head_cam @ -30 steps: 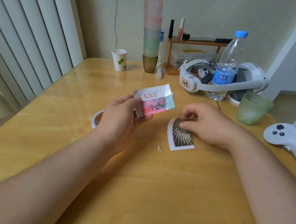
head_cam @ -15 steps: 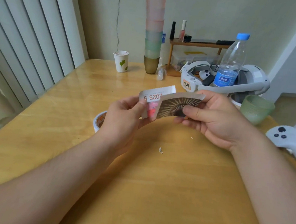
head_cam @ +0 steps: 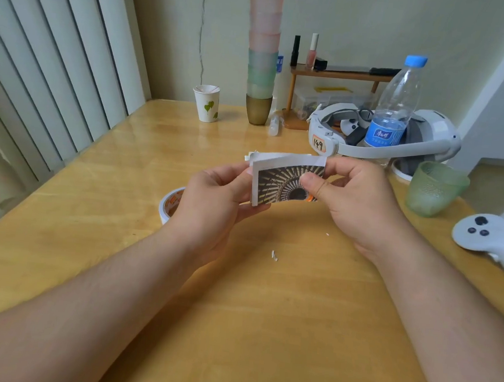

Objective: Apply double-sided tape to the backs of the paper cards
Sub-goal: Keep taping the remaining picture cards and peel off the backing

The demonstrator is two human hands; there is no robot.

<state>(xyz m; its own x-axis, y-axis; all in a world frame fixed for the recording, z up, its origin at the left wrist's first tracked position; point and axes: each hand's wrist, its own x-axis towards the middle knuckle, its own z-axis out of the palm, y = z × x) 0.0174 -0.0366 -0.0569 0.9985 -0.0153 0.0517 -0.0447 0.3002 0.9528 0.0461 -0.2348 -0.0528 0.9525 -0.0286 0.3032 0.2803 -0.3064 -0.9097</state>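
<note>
Both hands raised above the bench (head_cam: 262,330), holding a small stack of cards (head_cam: 282,183) between them. Left hand (head_cam: 212,205) pinches the stack's left edge, fingers behind, thumb in front. Right hand (head_cam: 354,197) grips the right edge, thumb pressed on the front card. Front card: white border, dark print of pale spokes fanning out from a black centre, an orange spot at the lower right. More white card edges show behind along the top. Roll of tape (head_cam: 171,203) lies flat on the bench, partly hidden behind the left hand. A small white scrap (head_cam: 274,255) lies on the bench nearer the camera.
</note>
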